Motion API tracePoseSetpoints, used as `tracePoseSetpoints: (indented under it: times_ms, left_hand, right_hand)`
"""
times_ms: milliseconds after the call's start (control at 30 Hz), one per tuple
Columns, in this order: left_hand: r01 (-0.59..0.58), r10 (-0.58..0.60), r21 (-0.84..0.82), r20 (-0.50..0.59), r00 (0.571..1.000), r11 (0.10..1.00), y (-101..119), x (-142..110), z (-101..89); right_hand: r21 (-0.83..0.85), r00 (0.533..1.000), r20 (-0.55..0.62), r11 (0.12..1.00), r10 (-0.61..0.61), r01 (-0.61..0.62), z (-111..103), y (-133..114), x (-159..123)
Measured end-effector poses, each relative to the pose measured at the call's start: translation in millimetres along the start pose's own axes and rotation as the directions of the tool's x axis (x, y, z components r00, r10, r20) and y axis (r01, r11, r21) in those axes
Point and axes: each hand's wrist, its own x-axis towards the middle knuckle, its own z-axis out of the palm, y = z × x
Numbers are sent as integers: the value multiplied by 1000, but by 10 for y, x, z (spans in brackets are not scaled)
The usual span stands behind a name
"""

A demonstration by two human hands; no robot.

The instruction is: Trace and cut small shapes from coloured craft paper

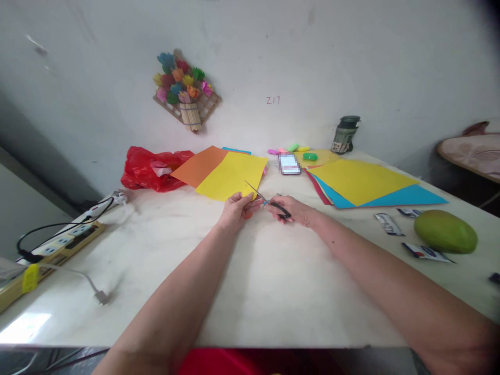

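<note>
My left hand point(238, 208) pinches a small piece of yellow paper point(248, 193) above the table. Some orange shows below its fingers, too small to make out. My right hand point(291, 208) grips a pair of scissors point(279, 208) with black handles. Their blades point up and to the left, at the edge of the yellow piece. Just beyond my hands lies a yellow sheet point(234, 174), partly over an orange sheet point(201, 164).
A phone point(289, 163) lies behind my hands. Colored sheets point(363, 177), a mango point(445, 232) and small packets point(388, 224) are on the right, with a bottle point(346, 135) at the back. On the left are a red plastic bag point(146, 169) and a power strip point(62, 242).
</note>
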Motion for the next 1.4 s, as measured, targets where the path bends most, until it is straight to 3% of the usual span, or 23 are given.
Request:
tracePoseSetpoints:
  times_ms: [1400]
  left_hand:
    - [-17,17,-30,-7,1000,999,-30,22,-23]
  right_hand:
    - [78,1000,13,997,23,-24,27,6,-14]
